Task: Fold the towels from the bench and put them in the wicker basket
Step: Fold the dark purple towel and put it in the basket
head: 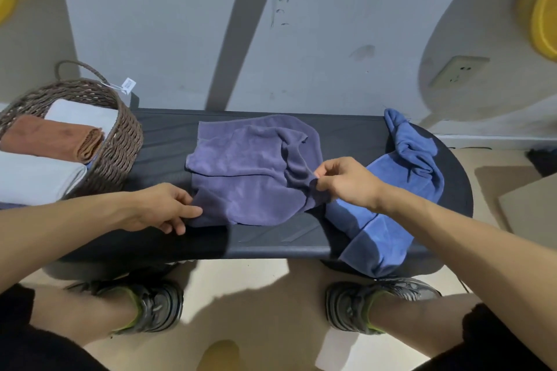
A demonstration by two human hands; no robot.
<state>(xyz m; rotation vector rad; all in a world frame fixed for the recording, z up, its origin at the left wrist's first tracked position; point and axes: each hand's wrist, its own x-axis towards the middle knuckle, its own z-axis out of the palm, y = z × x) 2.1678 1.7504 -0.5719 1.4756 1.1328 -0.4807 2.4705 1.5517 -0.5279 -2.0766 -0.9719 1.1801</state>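
I look down on a pale floor [241, 289] and a grey wall [180, 24], with a dark desk [271, 241] running across between them. Nearest me are two bare knees and a pair of grey shoes [150, 307] with green trim, planted on the floor just under the desk's front edge. Above them my left hand [168, 208] rests at the near left corner of the purple towel [241, 166], its grip pinching that corner between thumb and fingers. My right hand [340, 181] is at the towel's right side, its grip narrow, thumb and forefinger nipping a bunched fold of the same cloth. The purple towel lies rumpled and partly doubled over in the middle of the desk. Just beside it on the right, a blue towel [391, 220] lies crumpled, its near end hanging over the front edge and its far end twisted up toward the wall; the purple towel's right edge overlaps it. At the left end of the desk stands the wicker basket [120, 141], holding folded towels: white ones [36, 175] and a brown one [51, 138] between them. A paper tag [128, 85] hangs from the basket's handle. On the wall to the far right sits a socket [458, 69].
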